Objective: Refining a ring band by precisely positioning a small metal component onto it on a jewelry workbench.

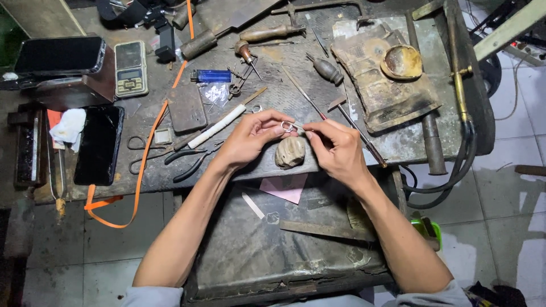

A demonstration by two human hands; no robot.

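My left hand (250, 139) and my right hand (336, 149) meet over the front edge of a dark, worn workbench (284, 91). Between their fingertips is a small silver ring (287, 127). The left thumb and forefinger pinch it, and the right fingertips touch it from the other side, with a thin metal piece showing there. Just below the ring a rounded grey-brown wooden peg (290, 152) sticks out from the bench edge. Both forearms are bare.
Pliers (190, 162) and scissors (142, 150) lie left of my hand. Also on the bench are a white rod (217, 126), a blue lighter (211, 76), a pocket scale (131, 68), two phones (99, 145), an orange strap (142, 170), a charred pad with a dish (401, 61) and a brass torch (458, 79). A pink paper (284, 187) sits in the tray below.
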